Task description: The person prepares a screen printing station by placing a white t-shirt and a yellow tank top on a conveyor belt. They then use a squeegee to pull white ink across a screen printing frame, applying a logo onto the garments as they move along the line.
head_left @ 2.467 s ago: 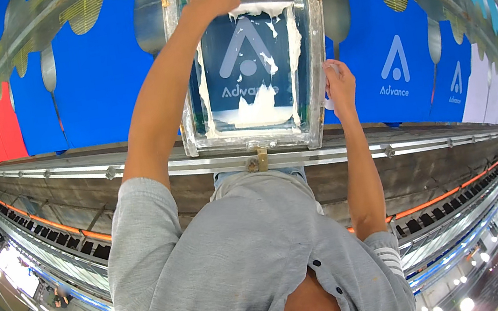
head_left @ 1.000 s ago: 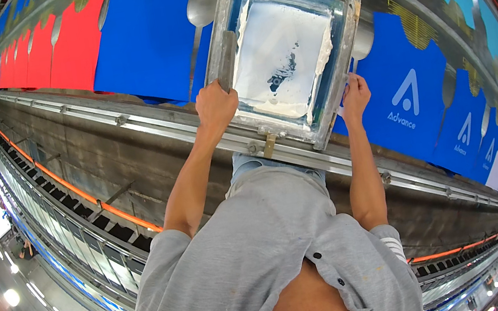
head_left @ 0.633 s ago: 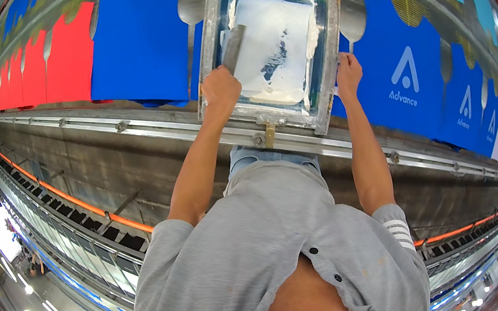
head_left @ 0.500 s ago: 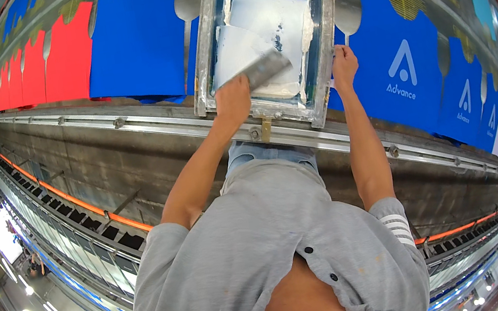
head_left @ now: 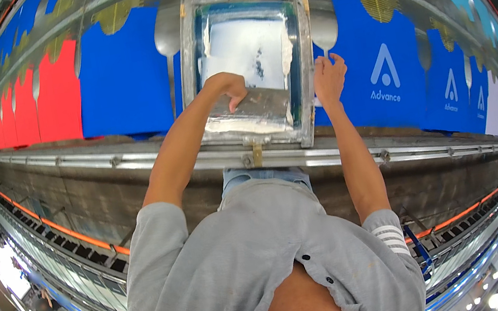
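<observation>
A screen printing frame (head_left: 305, 50) with a grey, ink-stained border lies in front of me. White ink (head_left: 229, 46) covers much of its mesh, with a few dark specks showing. Across the near part of the mesh rests a wide squeegee (head_left: 267, 102). My left hand (head_left: 226, 87) is closed on it near its left end; part of the grip is hidden beneath the hand. At the frame's right side is my right hand (head_left: 331, 82), thumb and fingers apart, close to or touching the border. It holds nothing that I can see.
Blue shirt pieces with a white print (head_left: 384, 74) lie to the right. Plain blue (head_left: 121, 78) and red pieces (head_left: 59, 93) lie to the left. A metal rail (head_left: 172, 157) runs along the table's near edge, with a bracket (head_left: 257, 154) below the frame.
The squeegee has gone from slanted to lying level across the near part of the mesh. My right hand has loosened from the frame's edge, its fingers spreading. The view has shifted slightly.
</observation>
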### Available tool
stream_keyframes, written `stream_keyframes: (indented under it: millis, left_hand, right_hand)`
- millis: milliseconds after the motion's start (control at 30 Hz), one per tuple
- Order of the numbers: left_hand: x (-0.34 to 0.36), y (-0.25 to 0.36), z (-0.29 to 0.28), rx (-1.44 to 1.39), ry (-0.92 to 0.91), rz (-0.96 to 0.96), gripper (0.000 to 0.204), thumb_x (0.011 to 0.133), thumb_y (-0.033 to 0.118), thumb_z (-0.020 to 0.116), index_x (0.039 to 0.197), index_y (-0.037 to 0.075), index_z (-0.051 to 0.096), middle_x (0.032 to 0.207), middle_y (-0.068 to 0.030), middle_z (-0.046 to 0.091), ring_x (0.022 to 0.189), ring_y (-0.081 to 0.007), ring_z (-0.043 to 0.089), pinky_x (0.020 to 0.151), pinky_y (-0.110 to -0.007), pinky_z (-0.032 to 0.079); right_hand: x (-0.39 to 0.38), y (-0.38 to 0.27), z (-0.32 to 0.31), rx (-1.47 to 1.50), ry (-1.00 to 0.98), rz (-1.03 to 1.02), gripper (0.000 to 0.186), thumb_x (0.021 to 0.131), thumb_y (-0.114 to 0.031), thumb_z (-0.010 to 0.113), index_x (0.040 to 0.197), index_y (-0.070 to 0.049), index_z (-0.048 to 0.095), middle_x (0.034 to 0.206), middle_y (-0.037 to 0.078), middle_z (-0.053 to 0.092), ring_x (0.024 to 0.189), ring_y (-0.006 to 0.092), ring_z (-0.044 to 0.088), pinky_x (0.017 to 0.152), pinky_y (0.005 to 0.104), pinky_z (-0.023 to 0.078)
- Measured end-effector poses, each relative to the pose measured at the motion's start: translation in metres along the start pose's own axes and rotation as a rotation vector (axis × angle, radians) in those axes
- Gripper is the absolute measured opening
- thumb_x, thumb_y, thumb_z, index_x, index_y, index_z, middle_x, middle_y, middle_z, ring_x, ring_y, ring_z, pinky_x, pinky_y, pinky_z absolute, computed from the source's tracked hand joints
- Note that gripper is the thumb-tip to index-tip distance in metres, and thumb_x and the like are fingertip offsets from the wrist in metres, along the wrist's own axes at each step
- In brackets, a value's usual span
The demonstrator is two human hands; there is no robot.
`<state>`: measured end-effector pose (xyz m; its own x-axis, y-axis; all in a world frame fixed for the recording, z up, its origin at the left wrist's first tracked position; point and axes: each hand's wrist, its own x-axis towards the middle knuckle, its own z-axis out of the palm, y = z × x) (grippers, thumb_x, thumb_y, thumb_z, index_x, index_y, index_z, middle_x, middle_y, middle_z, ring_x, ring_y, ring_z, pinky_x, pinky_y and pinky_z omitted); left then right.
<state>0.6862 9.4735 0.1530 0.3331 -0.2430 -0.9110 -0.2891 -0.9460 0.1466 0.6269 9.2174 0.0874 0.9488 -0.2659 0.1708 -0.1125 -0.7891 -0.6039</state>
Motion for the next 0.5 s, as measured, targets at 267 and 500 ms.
stream_keyframes:
  millis: [267, 500]
  left_hand:
    - [-0.009, -0.016, -0.098, 0.04, 0.777, 0.014, 0.032, 0.072, 0.013, 0.061, 0.101, 0.015, 0.074, 0.099, -0.0168, 0.068, 0.095, -0.0334, 0.066, 0.081, -0.044, 0.053]
    - [0.03, -0.056, -0.147, 0.104, 1.0, 0.02, 0.018, 0.07, 0.012, 0.061, 0.083, 0.008, 0.073, 0.086, -0.0183, 0.069, 0.083, -0.0352, 0.068, 0.071, -0.046, 0.054]
  right_hand:
    - [0.126, -0.115, 0.009, -0.354, -0.732, -0.419, 0.026, 0.079, -0.018, 0.059, 0.102, -0.013, 0.071, 0.094, 0.015, 0.069, 0.09, 0.0352, 0.067, 0.075, 0.0462, 0.054]
    - [0.179, -0.105, 0.049, -0.233, -0.377, -0.54, 0.017, 0.078, -0.009, 0.057, 0.09, -0.009, 0.069, 0.087, 0.013, 0.068, 0.083, 0.0312, 0.066, 0.078, 0.046, 0.053]
